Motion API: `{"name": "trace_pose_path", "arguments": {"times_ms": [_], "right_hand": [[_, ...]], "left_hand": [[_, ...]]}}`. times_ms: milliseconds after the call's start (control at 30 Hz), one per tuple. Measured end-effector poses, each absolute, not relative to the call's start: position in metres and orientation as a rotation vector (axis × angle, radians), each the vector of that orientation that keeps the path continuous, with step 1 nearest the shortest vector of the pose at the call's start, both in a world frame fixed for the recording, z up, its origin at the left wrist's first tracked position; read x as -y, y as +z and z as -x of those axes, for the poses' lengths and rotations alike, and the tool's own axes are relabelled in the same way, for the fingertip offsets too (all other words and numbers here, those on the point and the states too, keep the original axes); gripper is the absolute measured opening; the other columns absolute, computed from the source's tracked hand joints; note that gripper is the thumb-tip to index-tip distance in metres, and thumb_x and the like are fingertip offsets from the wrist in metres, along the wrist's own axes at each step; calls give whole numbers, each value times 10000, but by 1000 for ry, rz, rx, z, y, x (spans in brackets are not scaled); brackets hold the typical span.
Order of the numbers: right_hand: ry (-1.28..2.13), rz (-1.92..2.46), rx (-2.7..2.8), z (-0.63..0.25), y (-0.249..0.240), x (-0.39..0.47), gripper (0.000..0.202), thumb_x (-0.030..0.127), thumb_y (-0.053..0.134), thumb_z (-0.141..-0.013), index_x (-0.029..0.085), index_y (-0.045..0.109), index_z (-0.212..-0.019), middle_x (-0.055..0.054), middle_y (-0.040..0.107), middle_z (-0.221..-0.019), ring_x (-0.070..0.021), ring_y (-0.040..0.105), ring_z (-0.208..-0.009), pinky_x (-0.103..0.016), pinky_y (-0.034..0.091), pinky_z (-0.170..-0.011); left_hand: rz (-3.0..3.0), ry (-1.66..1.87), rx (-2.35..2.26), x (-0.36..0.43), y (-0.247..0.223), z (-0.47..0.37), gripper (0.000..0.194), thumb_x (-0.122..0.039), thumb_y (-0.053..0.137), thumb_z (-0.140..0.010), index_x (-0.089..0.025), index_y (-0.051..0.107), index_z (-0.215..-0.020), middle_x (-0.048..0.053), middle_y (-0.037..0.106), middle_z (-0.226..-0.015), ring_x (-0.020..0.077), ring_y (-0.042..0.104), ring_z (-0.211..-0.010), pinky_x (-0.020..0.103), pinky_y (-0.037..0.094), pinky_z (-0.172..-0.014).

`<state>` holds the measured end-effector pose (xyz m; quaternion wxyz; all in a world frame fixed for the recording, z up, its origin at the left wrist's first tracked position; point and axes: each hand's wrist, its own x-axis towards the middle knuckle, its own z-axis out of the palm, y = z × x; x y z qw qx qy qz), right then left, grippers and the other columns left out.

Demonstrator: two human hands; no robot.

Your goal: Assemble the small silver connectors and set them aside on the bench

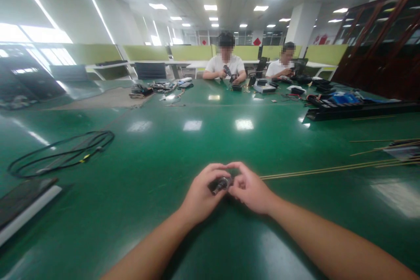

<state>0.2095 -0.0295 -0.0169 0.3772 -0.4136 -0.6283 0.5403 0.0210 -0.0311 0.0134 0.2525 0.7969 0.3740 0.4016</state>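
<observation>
Both hands meet low in the middle of the head view, over the green table. My left hand is wrapped round a small dark metal part with a silvery cylindrical end that points toward me. Against the right side of that part, my right hand has its thumb and curled fingers pressed together. Its index finger reaches over to touch the left fingertips. Two thin brass-coloured rods run rightward from behind my right hand. What the right fingertips pinch is too small to make out.
A coiled black cable lies at left, above a dark flat object with a pale edge. Two people work across the table among tools and parts. A long black tray and more rods are at right.
</observation>
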Motion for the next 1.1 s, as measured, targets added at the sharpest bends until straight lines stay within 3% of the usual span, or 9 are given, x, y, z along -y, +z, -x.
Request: {"name": "trace_pose_path", "arguments": {"times_ms": [1100], "right_hand": [[1429,1028,1601,-209,-16,32,527,176,667,-804,208,474,-1294,116,496,-588,-103,492,-527,-223,407,-554]], "left_hand": [[-2112,1085,-982,30,12,-22,182,-223,703,-832,-209,716,-1013,72,696,-1026,206,642,-971,328,501,-874]]}}
